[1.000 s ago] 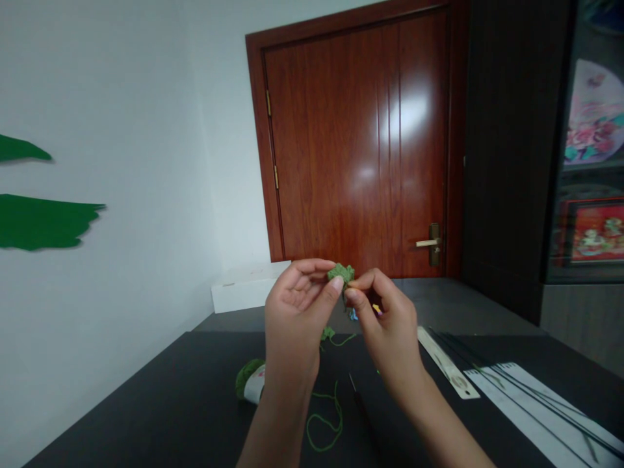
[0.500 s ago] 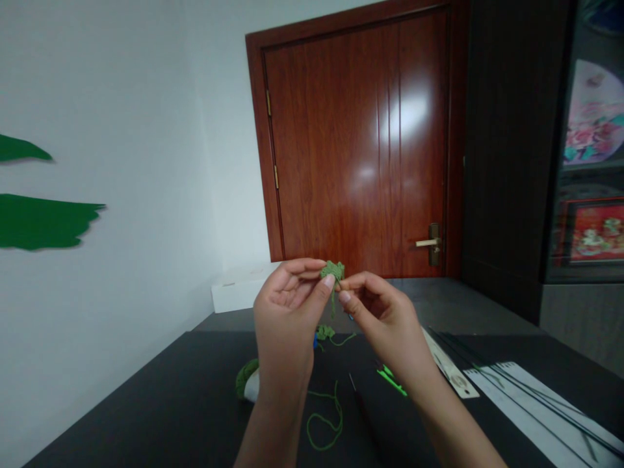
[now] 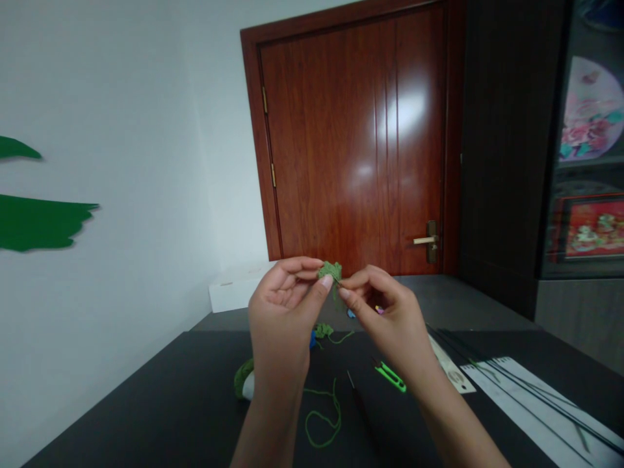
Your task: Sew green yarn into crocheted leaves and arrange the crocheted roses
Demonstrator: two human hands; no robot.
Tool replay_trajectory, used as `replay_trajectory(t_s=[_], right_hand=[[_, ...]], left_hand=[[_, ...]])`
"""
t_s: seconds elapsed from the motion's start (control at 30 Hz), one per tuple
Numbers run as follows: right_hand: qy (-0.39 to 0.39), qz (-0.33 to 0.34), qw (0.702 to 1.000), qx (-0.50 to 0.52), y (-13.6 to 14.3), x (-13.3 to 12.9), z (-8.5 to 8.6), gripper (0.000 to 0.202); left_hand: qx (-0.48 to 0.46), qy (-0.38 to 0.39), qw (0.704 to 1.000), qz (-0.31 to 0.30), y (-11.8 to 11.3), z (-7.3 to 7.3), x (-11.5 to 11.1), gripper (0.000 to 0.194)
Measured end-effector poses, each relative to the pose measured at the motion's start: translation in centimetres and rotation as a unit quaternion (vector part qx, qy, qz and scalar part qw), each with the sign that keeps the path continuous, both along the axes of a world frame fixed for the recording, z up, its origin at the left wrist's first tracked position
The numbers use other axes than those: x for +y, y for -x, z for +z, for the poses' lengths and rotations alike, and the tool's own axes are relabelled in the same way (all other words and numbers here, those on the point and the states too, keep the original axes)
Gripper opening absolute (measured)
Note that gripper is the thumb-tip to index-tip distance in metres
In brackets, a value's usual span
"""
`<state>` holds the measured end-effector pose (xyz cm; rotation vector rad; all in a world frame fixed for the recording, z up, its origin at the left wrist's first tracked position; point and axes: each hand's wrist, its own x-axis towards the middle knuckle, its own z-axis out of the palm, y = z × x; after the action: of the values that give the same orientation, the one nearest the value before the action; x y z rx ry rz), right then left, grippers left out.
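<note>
Between the thumb and fingertips of my left hand [image 3: 287, 305] is a small green crocheted piece [image 3: 331, 270], raised above the dark table. My right hand [image 3: 383, 312] is close beside it on the right, with thumb and forefinger pinched at the piece's lower edge. What those fingertips grip is too small to name. A short green strand hangs below the piece. Under the hands, a loose loop of green yarn [image 3: 324, 429] lies on the table, and a second green crocheted piece [image 3: 324, 331] rests farther back.
A green yarn ball [image 3: 242, 379] is partly behind my left wrist. A thin hook tool [image 3: 358, 396] and bright green snips [image 3: 390, 376] lie centrally. At right are a ruler [image 3: 455, 374], white paper [image 3: 531, 403] and dark stems. A white box [image 3: 234, 292] stands back left.
The camera view has shifted slightly. My right fingers have moved a little relative to the crocheted piece, and small coloured items behind my right hand show more. Both hands keep their pinches.
</note>
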<state>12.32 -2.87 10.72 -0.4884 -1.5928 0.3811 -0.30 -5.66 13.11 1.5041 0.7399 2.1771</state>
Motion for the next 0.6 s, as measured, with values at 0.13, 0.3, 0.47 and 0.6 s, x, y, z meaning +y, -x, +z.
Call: replay_trajectory(t_s=[0.13, 0.3, 0.47, 0.6], right_hand=[[0.021, 0.012, 1.0, 0.005, -0.1, 0.0, 0.1, 0.006], [0.017, 0.01, 1.0, 0.002, -0.3, -0.2, 0.3, 0.006], [0.099, 0.119, 0.987, 0.052, 0.0, 0.2, 0.1, 0.01], [0.141, 0.175, 0.971, 0.084, 0.7, 0.6, -0.4, 0.015]], left_hand=[[0.005, -0.002, 1.0, 0.003, 0.1, 0.0, 0.2, 0.019], [0.025, -0.011, 0.999, 0.017, 0.4, -0.2, 0.4, 0.018], [0.051, -0.019, 0.998, 0.032, 0.3, -0.3, 0.0, 0.017], [0.055, -0.021, 0.998, 0.033, 0.3, -0.2, -0.1, 0.016]])
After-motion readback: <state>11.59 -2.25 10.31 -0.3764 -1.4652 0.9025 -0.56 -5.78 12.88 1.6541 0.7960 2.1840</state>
